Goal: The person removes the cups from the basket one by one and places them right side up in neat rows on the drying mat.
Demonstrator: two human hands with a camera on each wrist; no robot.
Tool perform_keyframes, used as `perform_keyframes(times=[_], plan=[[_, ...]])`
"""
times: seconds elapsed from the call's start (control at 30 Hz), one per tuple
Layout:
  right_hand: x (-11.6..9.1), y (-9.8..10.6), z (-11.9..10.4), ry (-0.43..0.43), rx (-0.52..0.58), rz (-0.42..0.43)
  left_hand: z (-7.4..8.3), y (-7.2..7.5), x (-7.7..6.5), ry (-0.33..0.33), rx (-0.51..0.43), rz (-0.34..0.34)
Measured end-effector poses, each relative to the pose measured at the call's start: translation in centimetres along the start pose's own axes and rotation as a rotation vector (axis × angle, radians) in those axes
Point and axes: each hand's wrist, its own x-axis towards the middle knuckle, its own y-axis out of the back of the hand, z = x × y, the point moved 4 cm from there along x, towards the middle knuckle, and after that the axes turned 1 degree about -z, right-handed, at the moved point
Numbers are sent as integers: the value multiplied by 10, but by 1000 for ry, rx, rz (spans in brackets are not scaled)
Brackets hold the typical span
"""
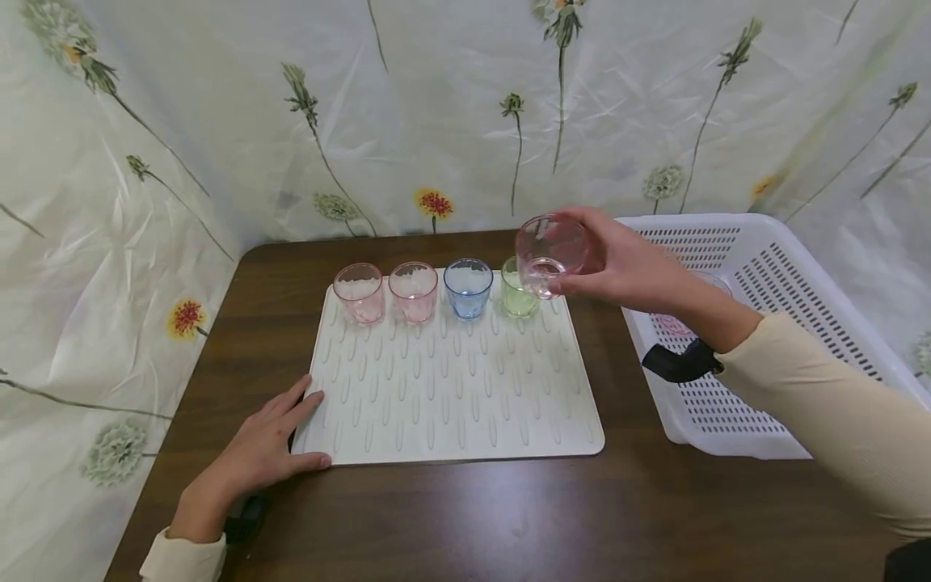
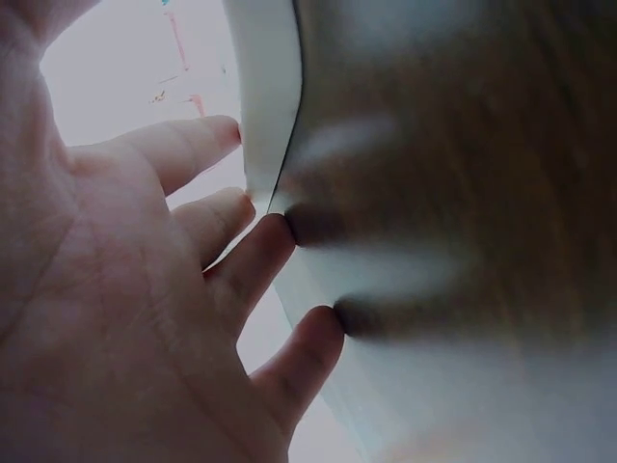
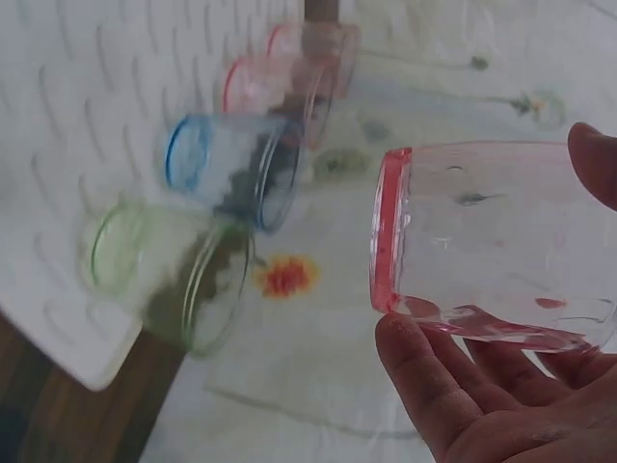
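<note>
So the pink glass (image 1: pixel 545 242) in my right hand (image 1: pixel 629 263) is up in the air by the far right of the white mat (image 1: pixel 451 388). Fingers are clamped round its side, thumb across from the rest. My worry: the green glass (image 1: pixel 518 303) is right beside it, so a low or leftward swing could clink them and maybe tip it into the blue glass (image 1: pixel 468 297). Smooth walls too, so a loose pinch might slip.

My right arm reaches across the white basket (image 1: pixel 807 315), so my sleeve (image 1: pixel 815 404) could snag its rim. Meanwhile my left hand (image 1: pixel 265 440) rests at the mat's near left corner, fingers spread, tips on the edge. Shove too hard there and I figure the mat skids on the table (image 1: pixel 509 517), all 4 standing glasses with it.
</note>
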Motion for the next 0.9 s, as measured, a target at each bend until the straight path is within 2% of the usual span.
perform_keyframes(times=[0.13,0.4,0.73,0.9], plan=[[12,-22,-11,60,49,-41,-1,-1,0,-2,0,3],[31,-66,-24,161,61,-110,-3,-1,1,-4,-4,6],[55,-118,-32,184,186,-186,-4,0,2,4,-3,1],[65,-144,-31,158,224,-218,-3,0,2,2,-10,3]])
